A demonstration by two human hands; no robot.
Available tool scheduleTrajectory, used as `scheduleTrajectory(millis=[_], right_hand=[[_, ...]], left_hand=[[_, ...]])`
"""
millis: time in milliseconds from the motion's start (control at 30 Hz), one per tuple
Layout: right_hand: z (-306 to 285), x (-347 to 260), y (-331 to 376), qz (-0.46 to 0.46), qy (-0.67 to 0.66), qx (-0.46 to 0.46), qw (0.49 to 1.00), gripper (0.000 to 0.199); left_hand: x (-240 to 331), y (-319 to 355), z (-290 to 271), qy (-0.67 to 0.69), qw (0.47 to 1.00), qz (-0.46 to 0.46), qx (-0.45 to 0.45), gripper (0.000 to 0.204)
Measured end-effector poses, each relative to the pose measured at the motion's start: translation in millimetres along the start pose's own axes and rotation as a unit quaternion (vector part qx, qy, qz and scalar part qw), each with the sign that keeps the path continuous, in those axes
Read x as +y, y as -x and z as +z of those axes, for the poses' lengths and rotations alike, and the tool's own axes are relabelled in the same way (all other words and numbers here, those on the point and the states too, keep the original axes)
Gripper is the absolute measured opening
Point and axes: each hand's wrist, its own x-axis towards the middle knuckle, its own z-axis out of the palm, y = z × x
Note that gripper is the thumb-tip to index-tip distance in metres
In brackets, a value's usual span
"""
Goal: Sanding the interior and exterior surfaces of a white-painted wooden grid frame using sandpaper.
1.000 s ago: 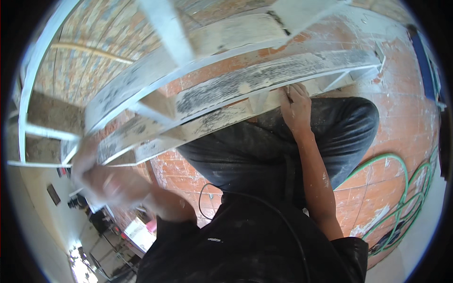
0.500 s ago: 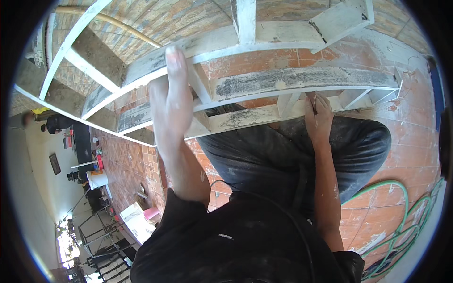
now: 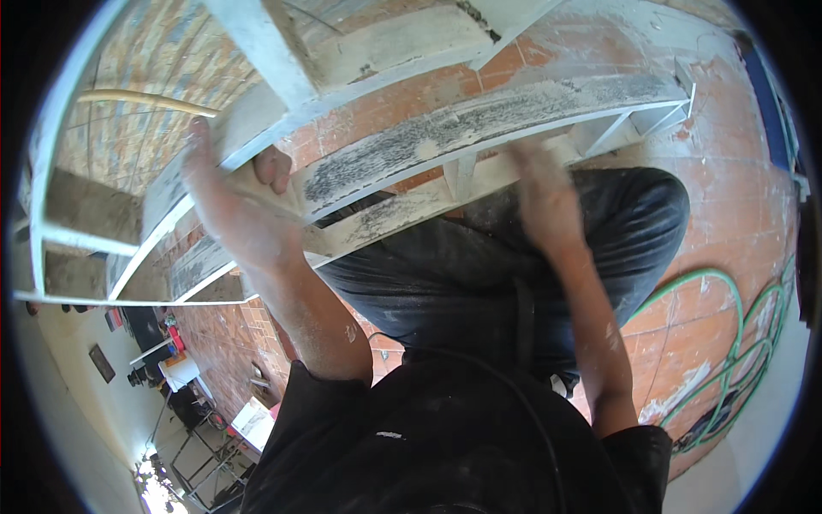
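L hand, at 9:30, appears closed round upper rail; R hand, at 2, blurred: I can't tell its grip. I'd brace w/ L, work R evenly lengthwise. White frame at 12 o'clock; long axis approx. 8:30–2:30, pointing 2:30.

Orange tile floor, streaked and smeared white; green hose lying on it, loosely looped, at right.
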Motion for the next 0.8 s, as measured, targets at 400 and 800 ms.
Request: scheduleTrajectory(millis=[400,800], right_hand=[[-6.2,-0.5,6.9,0.077,0.057,0.055,0.994,0.029],[15.0,-36.7,25.7,0.001,-0.054,0.008,0.999,0.034]], left_hand=[[1.9,11.8,12.6,-0.045,0.998,0.032,0.031,0.035],[-1.4,7.9,9.9,-0.047,0.997,0.040,0.046,0.036]])
